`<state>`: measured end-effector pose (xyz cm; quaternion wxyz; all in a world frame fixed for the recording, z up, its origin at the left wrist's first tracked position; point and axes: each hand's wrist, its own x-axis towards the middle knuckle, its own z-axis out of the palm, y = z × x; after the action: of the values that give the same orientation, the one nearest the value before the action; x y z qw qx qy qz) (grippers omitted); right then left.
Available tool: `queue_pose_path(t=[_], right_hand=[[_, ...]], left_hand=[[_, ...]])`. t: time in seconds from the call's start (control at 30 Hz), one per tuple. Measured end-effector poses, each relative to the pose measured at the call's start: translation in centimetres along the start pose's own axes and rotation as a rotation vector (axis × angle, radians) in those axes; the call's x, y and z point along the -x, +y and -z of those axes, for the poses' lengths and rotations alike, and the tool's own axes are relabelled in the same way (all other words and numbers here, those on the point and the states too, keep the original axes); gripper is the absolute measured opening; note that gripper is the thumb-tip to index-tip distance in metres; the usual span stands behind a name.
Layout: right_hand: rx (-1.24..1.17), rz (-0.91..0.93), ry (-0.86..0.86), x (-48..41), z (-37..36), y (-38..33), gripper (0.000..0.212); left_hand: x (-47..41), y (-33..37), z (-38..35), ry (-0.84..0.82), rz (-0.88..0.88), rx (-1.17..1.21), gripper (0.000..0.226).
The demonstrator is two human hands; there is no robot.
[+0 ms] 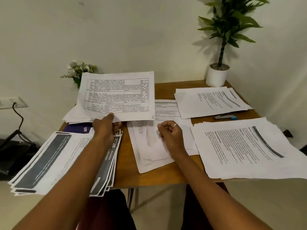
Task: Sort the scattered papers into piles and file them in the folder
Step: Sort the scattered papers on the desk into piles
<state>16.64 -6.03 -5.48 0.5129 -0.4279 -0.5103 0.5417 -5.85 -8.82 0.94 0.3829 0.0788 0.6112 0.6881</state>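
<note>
Two hands are over the counter, and I start at the left hand. Its fingers pinch the near edge of a printed sheet, thumb on top, so the page stands lifted and tilted toward the camera. That sheet is white and thin, slightly bowed, and it carries a ruled table packed with small grey text I cannot read from here.

On the right hand the fingers are curled into a loose fist with a plain ring on one of them. I see no paper between them, and the fist hovers at the loose sheets in the middle – pale, mostly blank-looking pages fanned untidily.

Under the lifted sheet lies a far-left pile of white pages. Just in front of it a purple folder shows as a smooth dark strip with a small label, mostly covered by paper. Nearer me on the left, a dark-banded pile hangs over the counter's edge – its pages have heavy charcoal blocks and white lettering, with the corners splayed.

On the right sit two squarer stacks, a near-right pile with bold headings and a curved grey stripe, and a far-right pile of the same design. Between them rests a grey stapler with a blue tip.

The counter is warm brown wood with a matte finish. At its back corner stands a potted plant in a smooth white cylinder, and white flowers peek from behind the lifted sheet.
</note>
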Motion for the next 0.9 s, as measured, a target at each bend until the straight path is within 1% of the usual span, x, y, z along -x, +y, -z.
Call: queue_pose_path(t=[0.1, 0.17, 0.3, 0.4, 0.47, 0.53, 0.57, 0.6, 0.63, 0.7, 0.73, 0.77, 0.83, 0.9], right_hand=[[-0.046, -0.015, -0.008, -0.3, 0.5, 0.5, 0.015], [-0.044, 0.004, -0.017, -0.4, 0.5, 0.6, 0.012], [-0.044, 0.028, -0.025, -0.4, 0.4, 0.7, 0.006], [-0.052, 0.040, -0.025, -0.3, 0.3, 0.8, 0.008], [-0.050, 0.048, -0.024, -0.4, 0.3, 0.8, 0.008], [-0.060, 0.053, -0.024, -0.4, 0.4, 0.9, 0.007], [-0.070, 0.054, -0.023, -0.4, 0.4, 0.9, 0.008], [-0.083, 0.054, -0.020, -0.4, 0.4, 0.8, 0.011], [-0.099, 0.051, -0.020, -0.4, 0.3, 0.7, 0.015], [-0.133, 0.043, -0.027, -0.5, 0.3, 0.7, 0.016], [-0.152, 0.039, -0.031, -0.5, 0.4, 0.7, 0.015], [-0.171, 0.033, -0.031, -0.5, 0.4, 0.8, 0.014], [-0.200, 0.020, -0.028, -0.4, 0.4, 0.8, 0.015], [-0.207, 0.012, -0.021, -0.3, 0.3, 0.7, 0.020]], left_hand=[[-3.2, 1.2, 0.8, 0.078, -0.003, -0.047, 0.048], [-4.7, 1.8, 1.1, 0.100, -0.005, -0.099, 0.050], [-7.5, 2.8, 1.7, 0.143, -0.002, -0.146, 0.045], [-8.6, 3.2, 1.5, 0.181, -0.001, -0.159, 0.042], [-8.4, 3.3, 1.2, 0.222, 0.039, -0.142, 0.052], [-7.9, 3.2, 0.6, 0.323, 0.082, -0.187, 0.075], [-6.9, 3.0, 0.0, 0.364, 0.069, -0.260, 0.084], [-5.3, 2.6, -0.8, 0.361, 0.005, -0.359, 0.086], [-3.4, 1.8, -1.8, 0.295, -0.084, -0.437, 0.081], [0.0, -0.7, -3.8, 0.051, -0.259, -0.607, 0.059], [1.4, -2.2, -4.7, -0.074, -0.325, -0.763, 0.049], [2.3, -3.6, -5.2, -0.164, -0.383, -0.915, 0.044], [3.6, -5.5, -5.7, -0.248, -0.437, -1.144, 0.045], [4.2, -6.7, -5.9, -0.258, -0.406, -1.218, 0.040]])
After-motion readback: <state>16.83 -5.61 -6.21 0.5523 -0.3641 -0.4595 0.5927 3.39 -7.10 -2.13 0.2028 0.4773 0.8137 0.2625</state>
